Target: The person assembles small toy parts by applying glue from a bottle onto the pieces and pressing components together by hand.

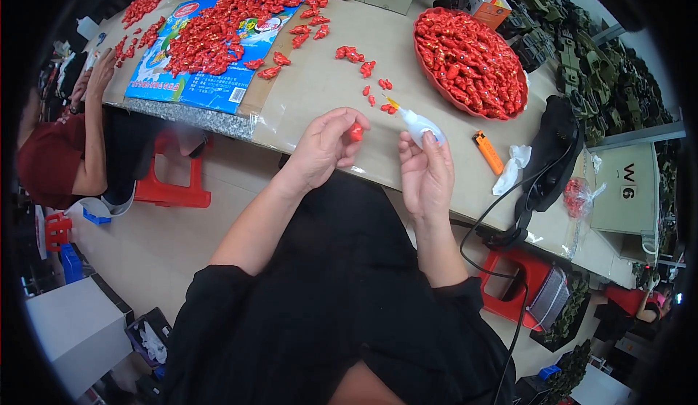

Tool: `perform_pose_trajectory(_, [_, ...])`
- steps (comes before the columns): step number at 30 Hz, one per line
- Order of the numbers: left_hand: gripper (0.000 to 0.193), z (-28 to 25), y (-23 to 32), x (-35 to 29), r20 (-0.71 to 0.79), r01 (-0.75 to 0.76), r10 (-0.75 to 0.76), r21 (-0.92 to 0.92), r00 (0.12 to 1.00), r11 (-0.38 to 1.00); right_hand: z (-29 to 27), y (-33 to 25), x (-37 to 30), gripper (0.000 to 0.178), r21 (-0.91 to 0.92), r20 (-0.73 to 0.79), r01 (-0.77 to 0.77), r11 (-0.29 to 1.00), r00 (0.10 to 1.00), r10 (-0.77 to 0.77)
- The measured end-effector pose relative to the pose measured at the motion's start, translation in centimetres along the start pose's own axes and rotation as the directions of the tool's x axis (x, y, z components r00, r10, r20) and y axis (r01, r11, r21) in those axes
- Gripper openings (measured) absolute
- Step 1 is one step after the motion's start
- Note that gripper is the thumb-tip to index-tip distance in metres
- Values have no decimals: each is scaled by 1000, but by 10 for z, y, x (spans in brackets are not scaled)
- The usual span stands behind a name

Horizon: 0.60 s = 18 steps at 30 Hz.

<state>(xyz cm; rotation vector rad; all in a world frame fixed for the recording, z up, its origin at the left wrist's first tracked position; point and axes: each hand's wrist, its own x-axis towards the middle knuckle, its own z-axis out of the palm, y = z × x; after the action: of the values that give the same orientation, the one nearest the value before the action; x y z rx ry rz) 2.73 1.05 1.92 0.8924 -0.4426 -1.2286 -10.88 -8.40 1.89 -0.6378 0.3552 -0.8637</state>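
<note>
Between the thumb and fingers of my left hand (320, 147) is a small glossy red piece (355, 131), held just over the table's front edge. My right hand (427, 176) grips a white squeeze bottle (422, 125) with a thin yellowish tip, which points up and left. The bottle and the red piece are apart. Just beyond my hands, several loose red pieces (368, 69) lie on the table (313, 78). A red bowl (525, 107) heaped with similar shiny red pieces stands beyond my right hand.
A pile of red pieces (218, 38) covers a blue printed cardboard sheet (218, 98) at the left. Right of my hands lie an orange lighter (487, 152), crumpled white tissue (513, 169) and a black bag (554, 154) with a cable. A person (65, 150) sits at the far left.
</note>
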Motion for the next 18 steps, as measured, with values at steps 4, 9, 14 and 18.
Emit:
perform_pose_trajectory(4, [23,8,-2,0,-50,39,-42,-75,998,996,6,4,-6,20,10,14,-53,999,999,53])
perform_pose_trajectory(9, [27,31,-7,-6,-15,-6,7,89,1000,996,7,16,-13,20,-100,45,20,995,999,-16])
perform_pose_trajectory(14, [32,28,-11,-17,7,2,-2,63,1000,998,5,5,-20,18,-393,180,-27,919,978,105])
perform_pose_trajectory(18, [32,12,2,-36,43,-30,20,243,999,970,-28,-43,-4,20,-923,378,367,-113,812,-444])
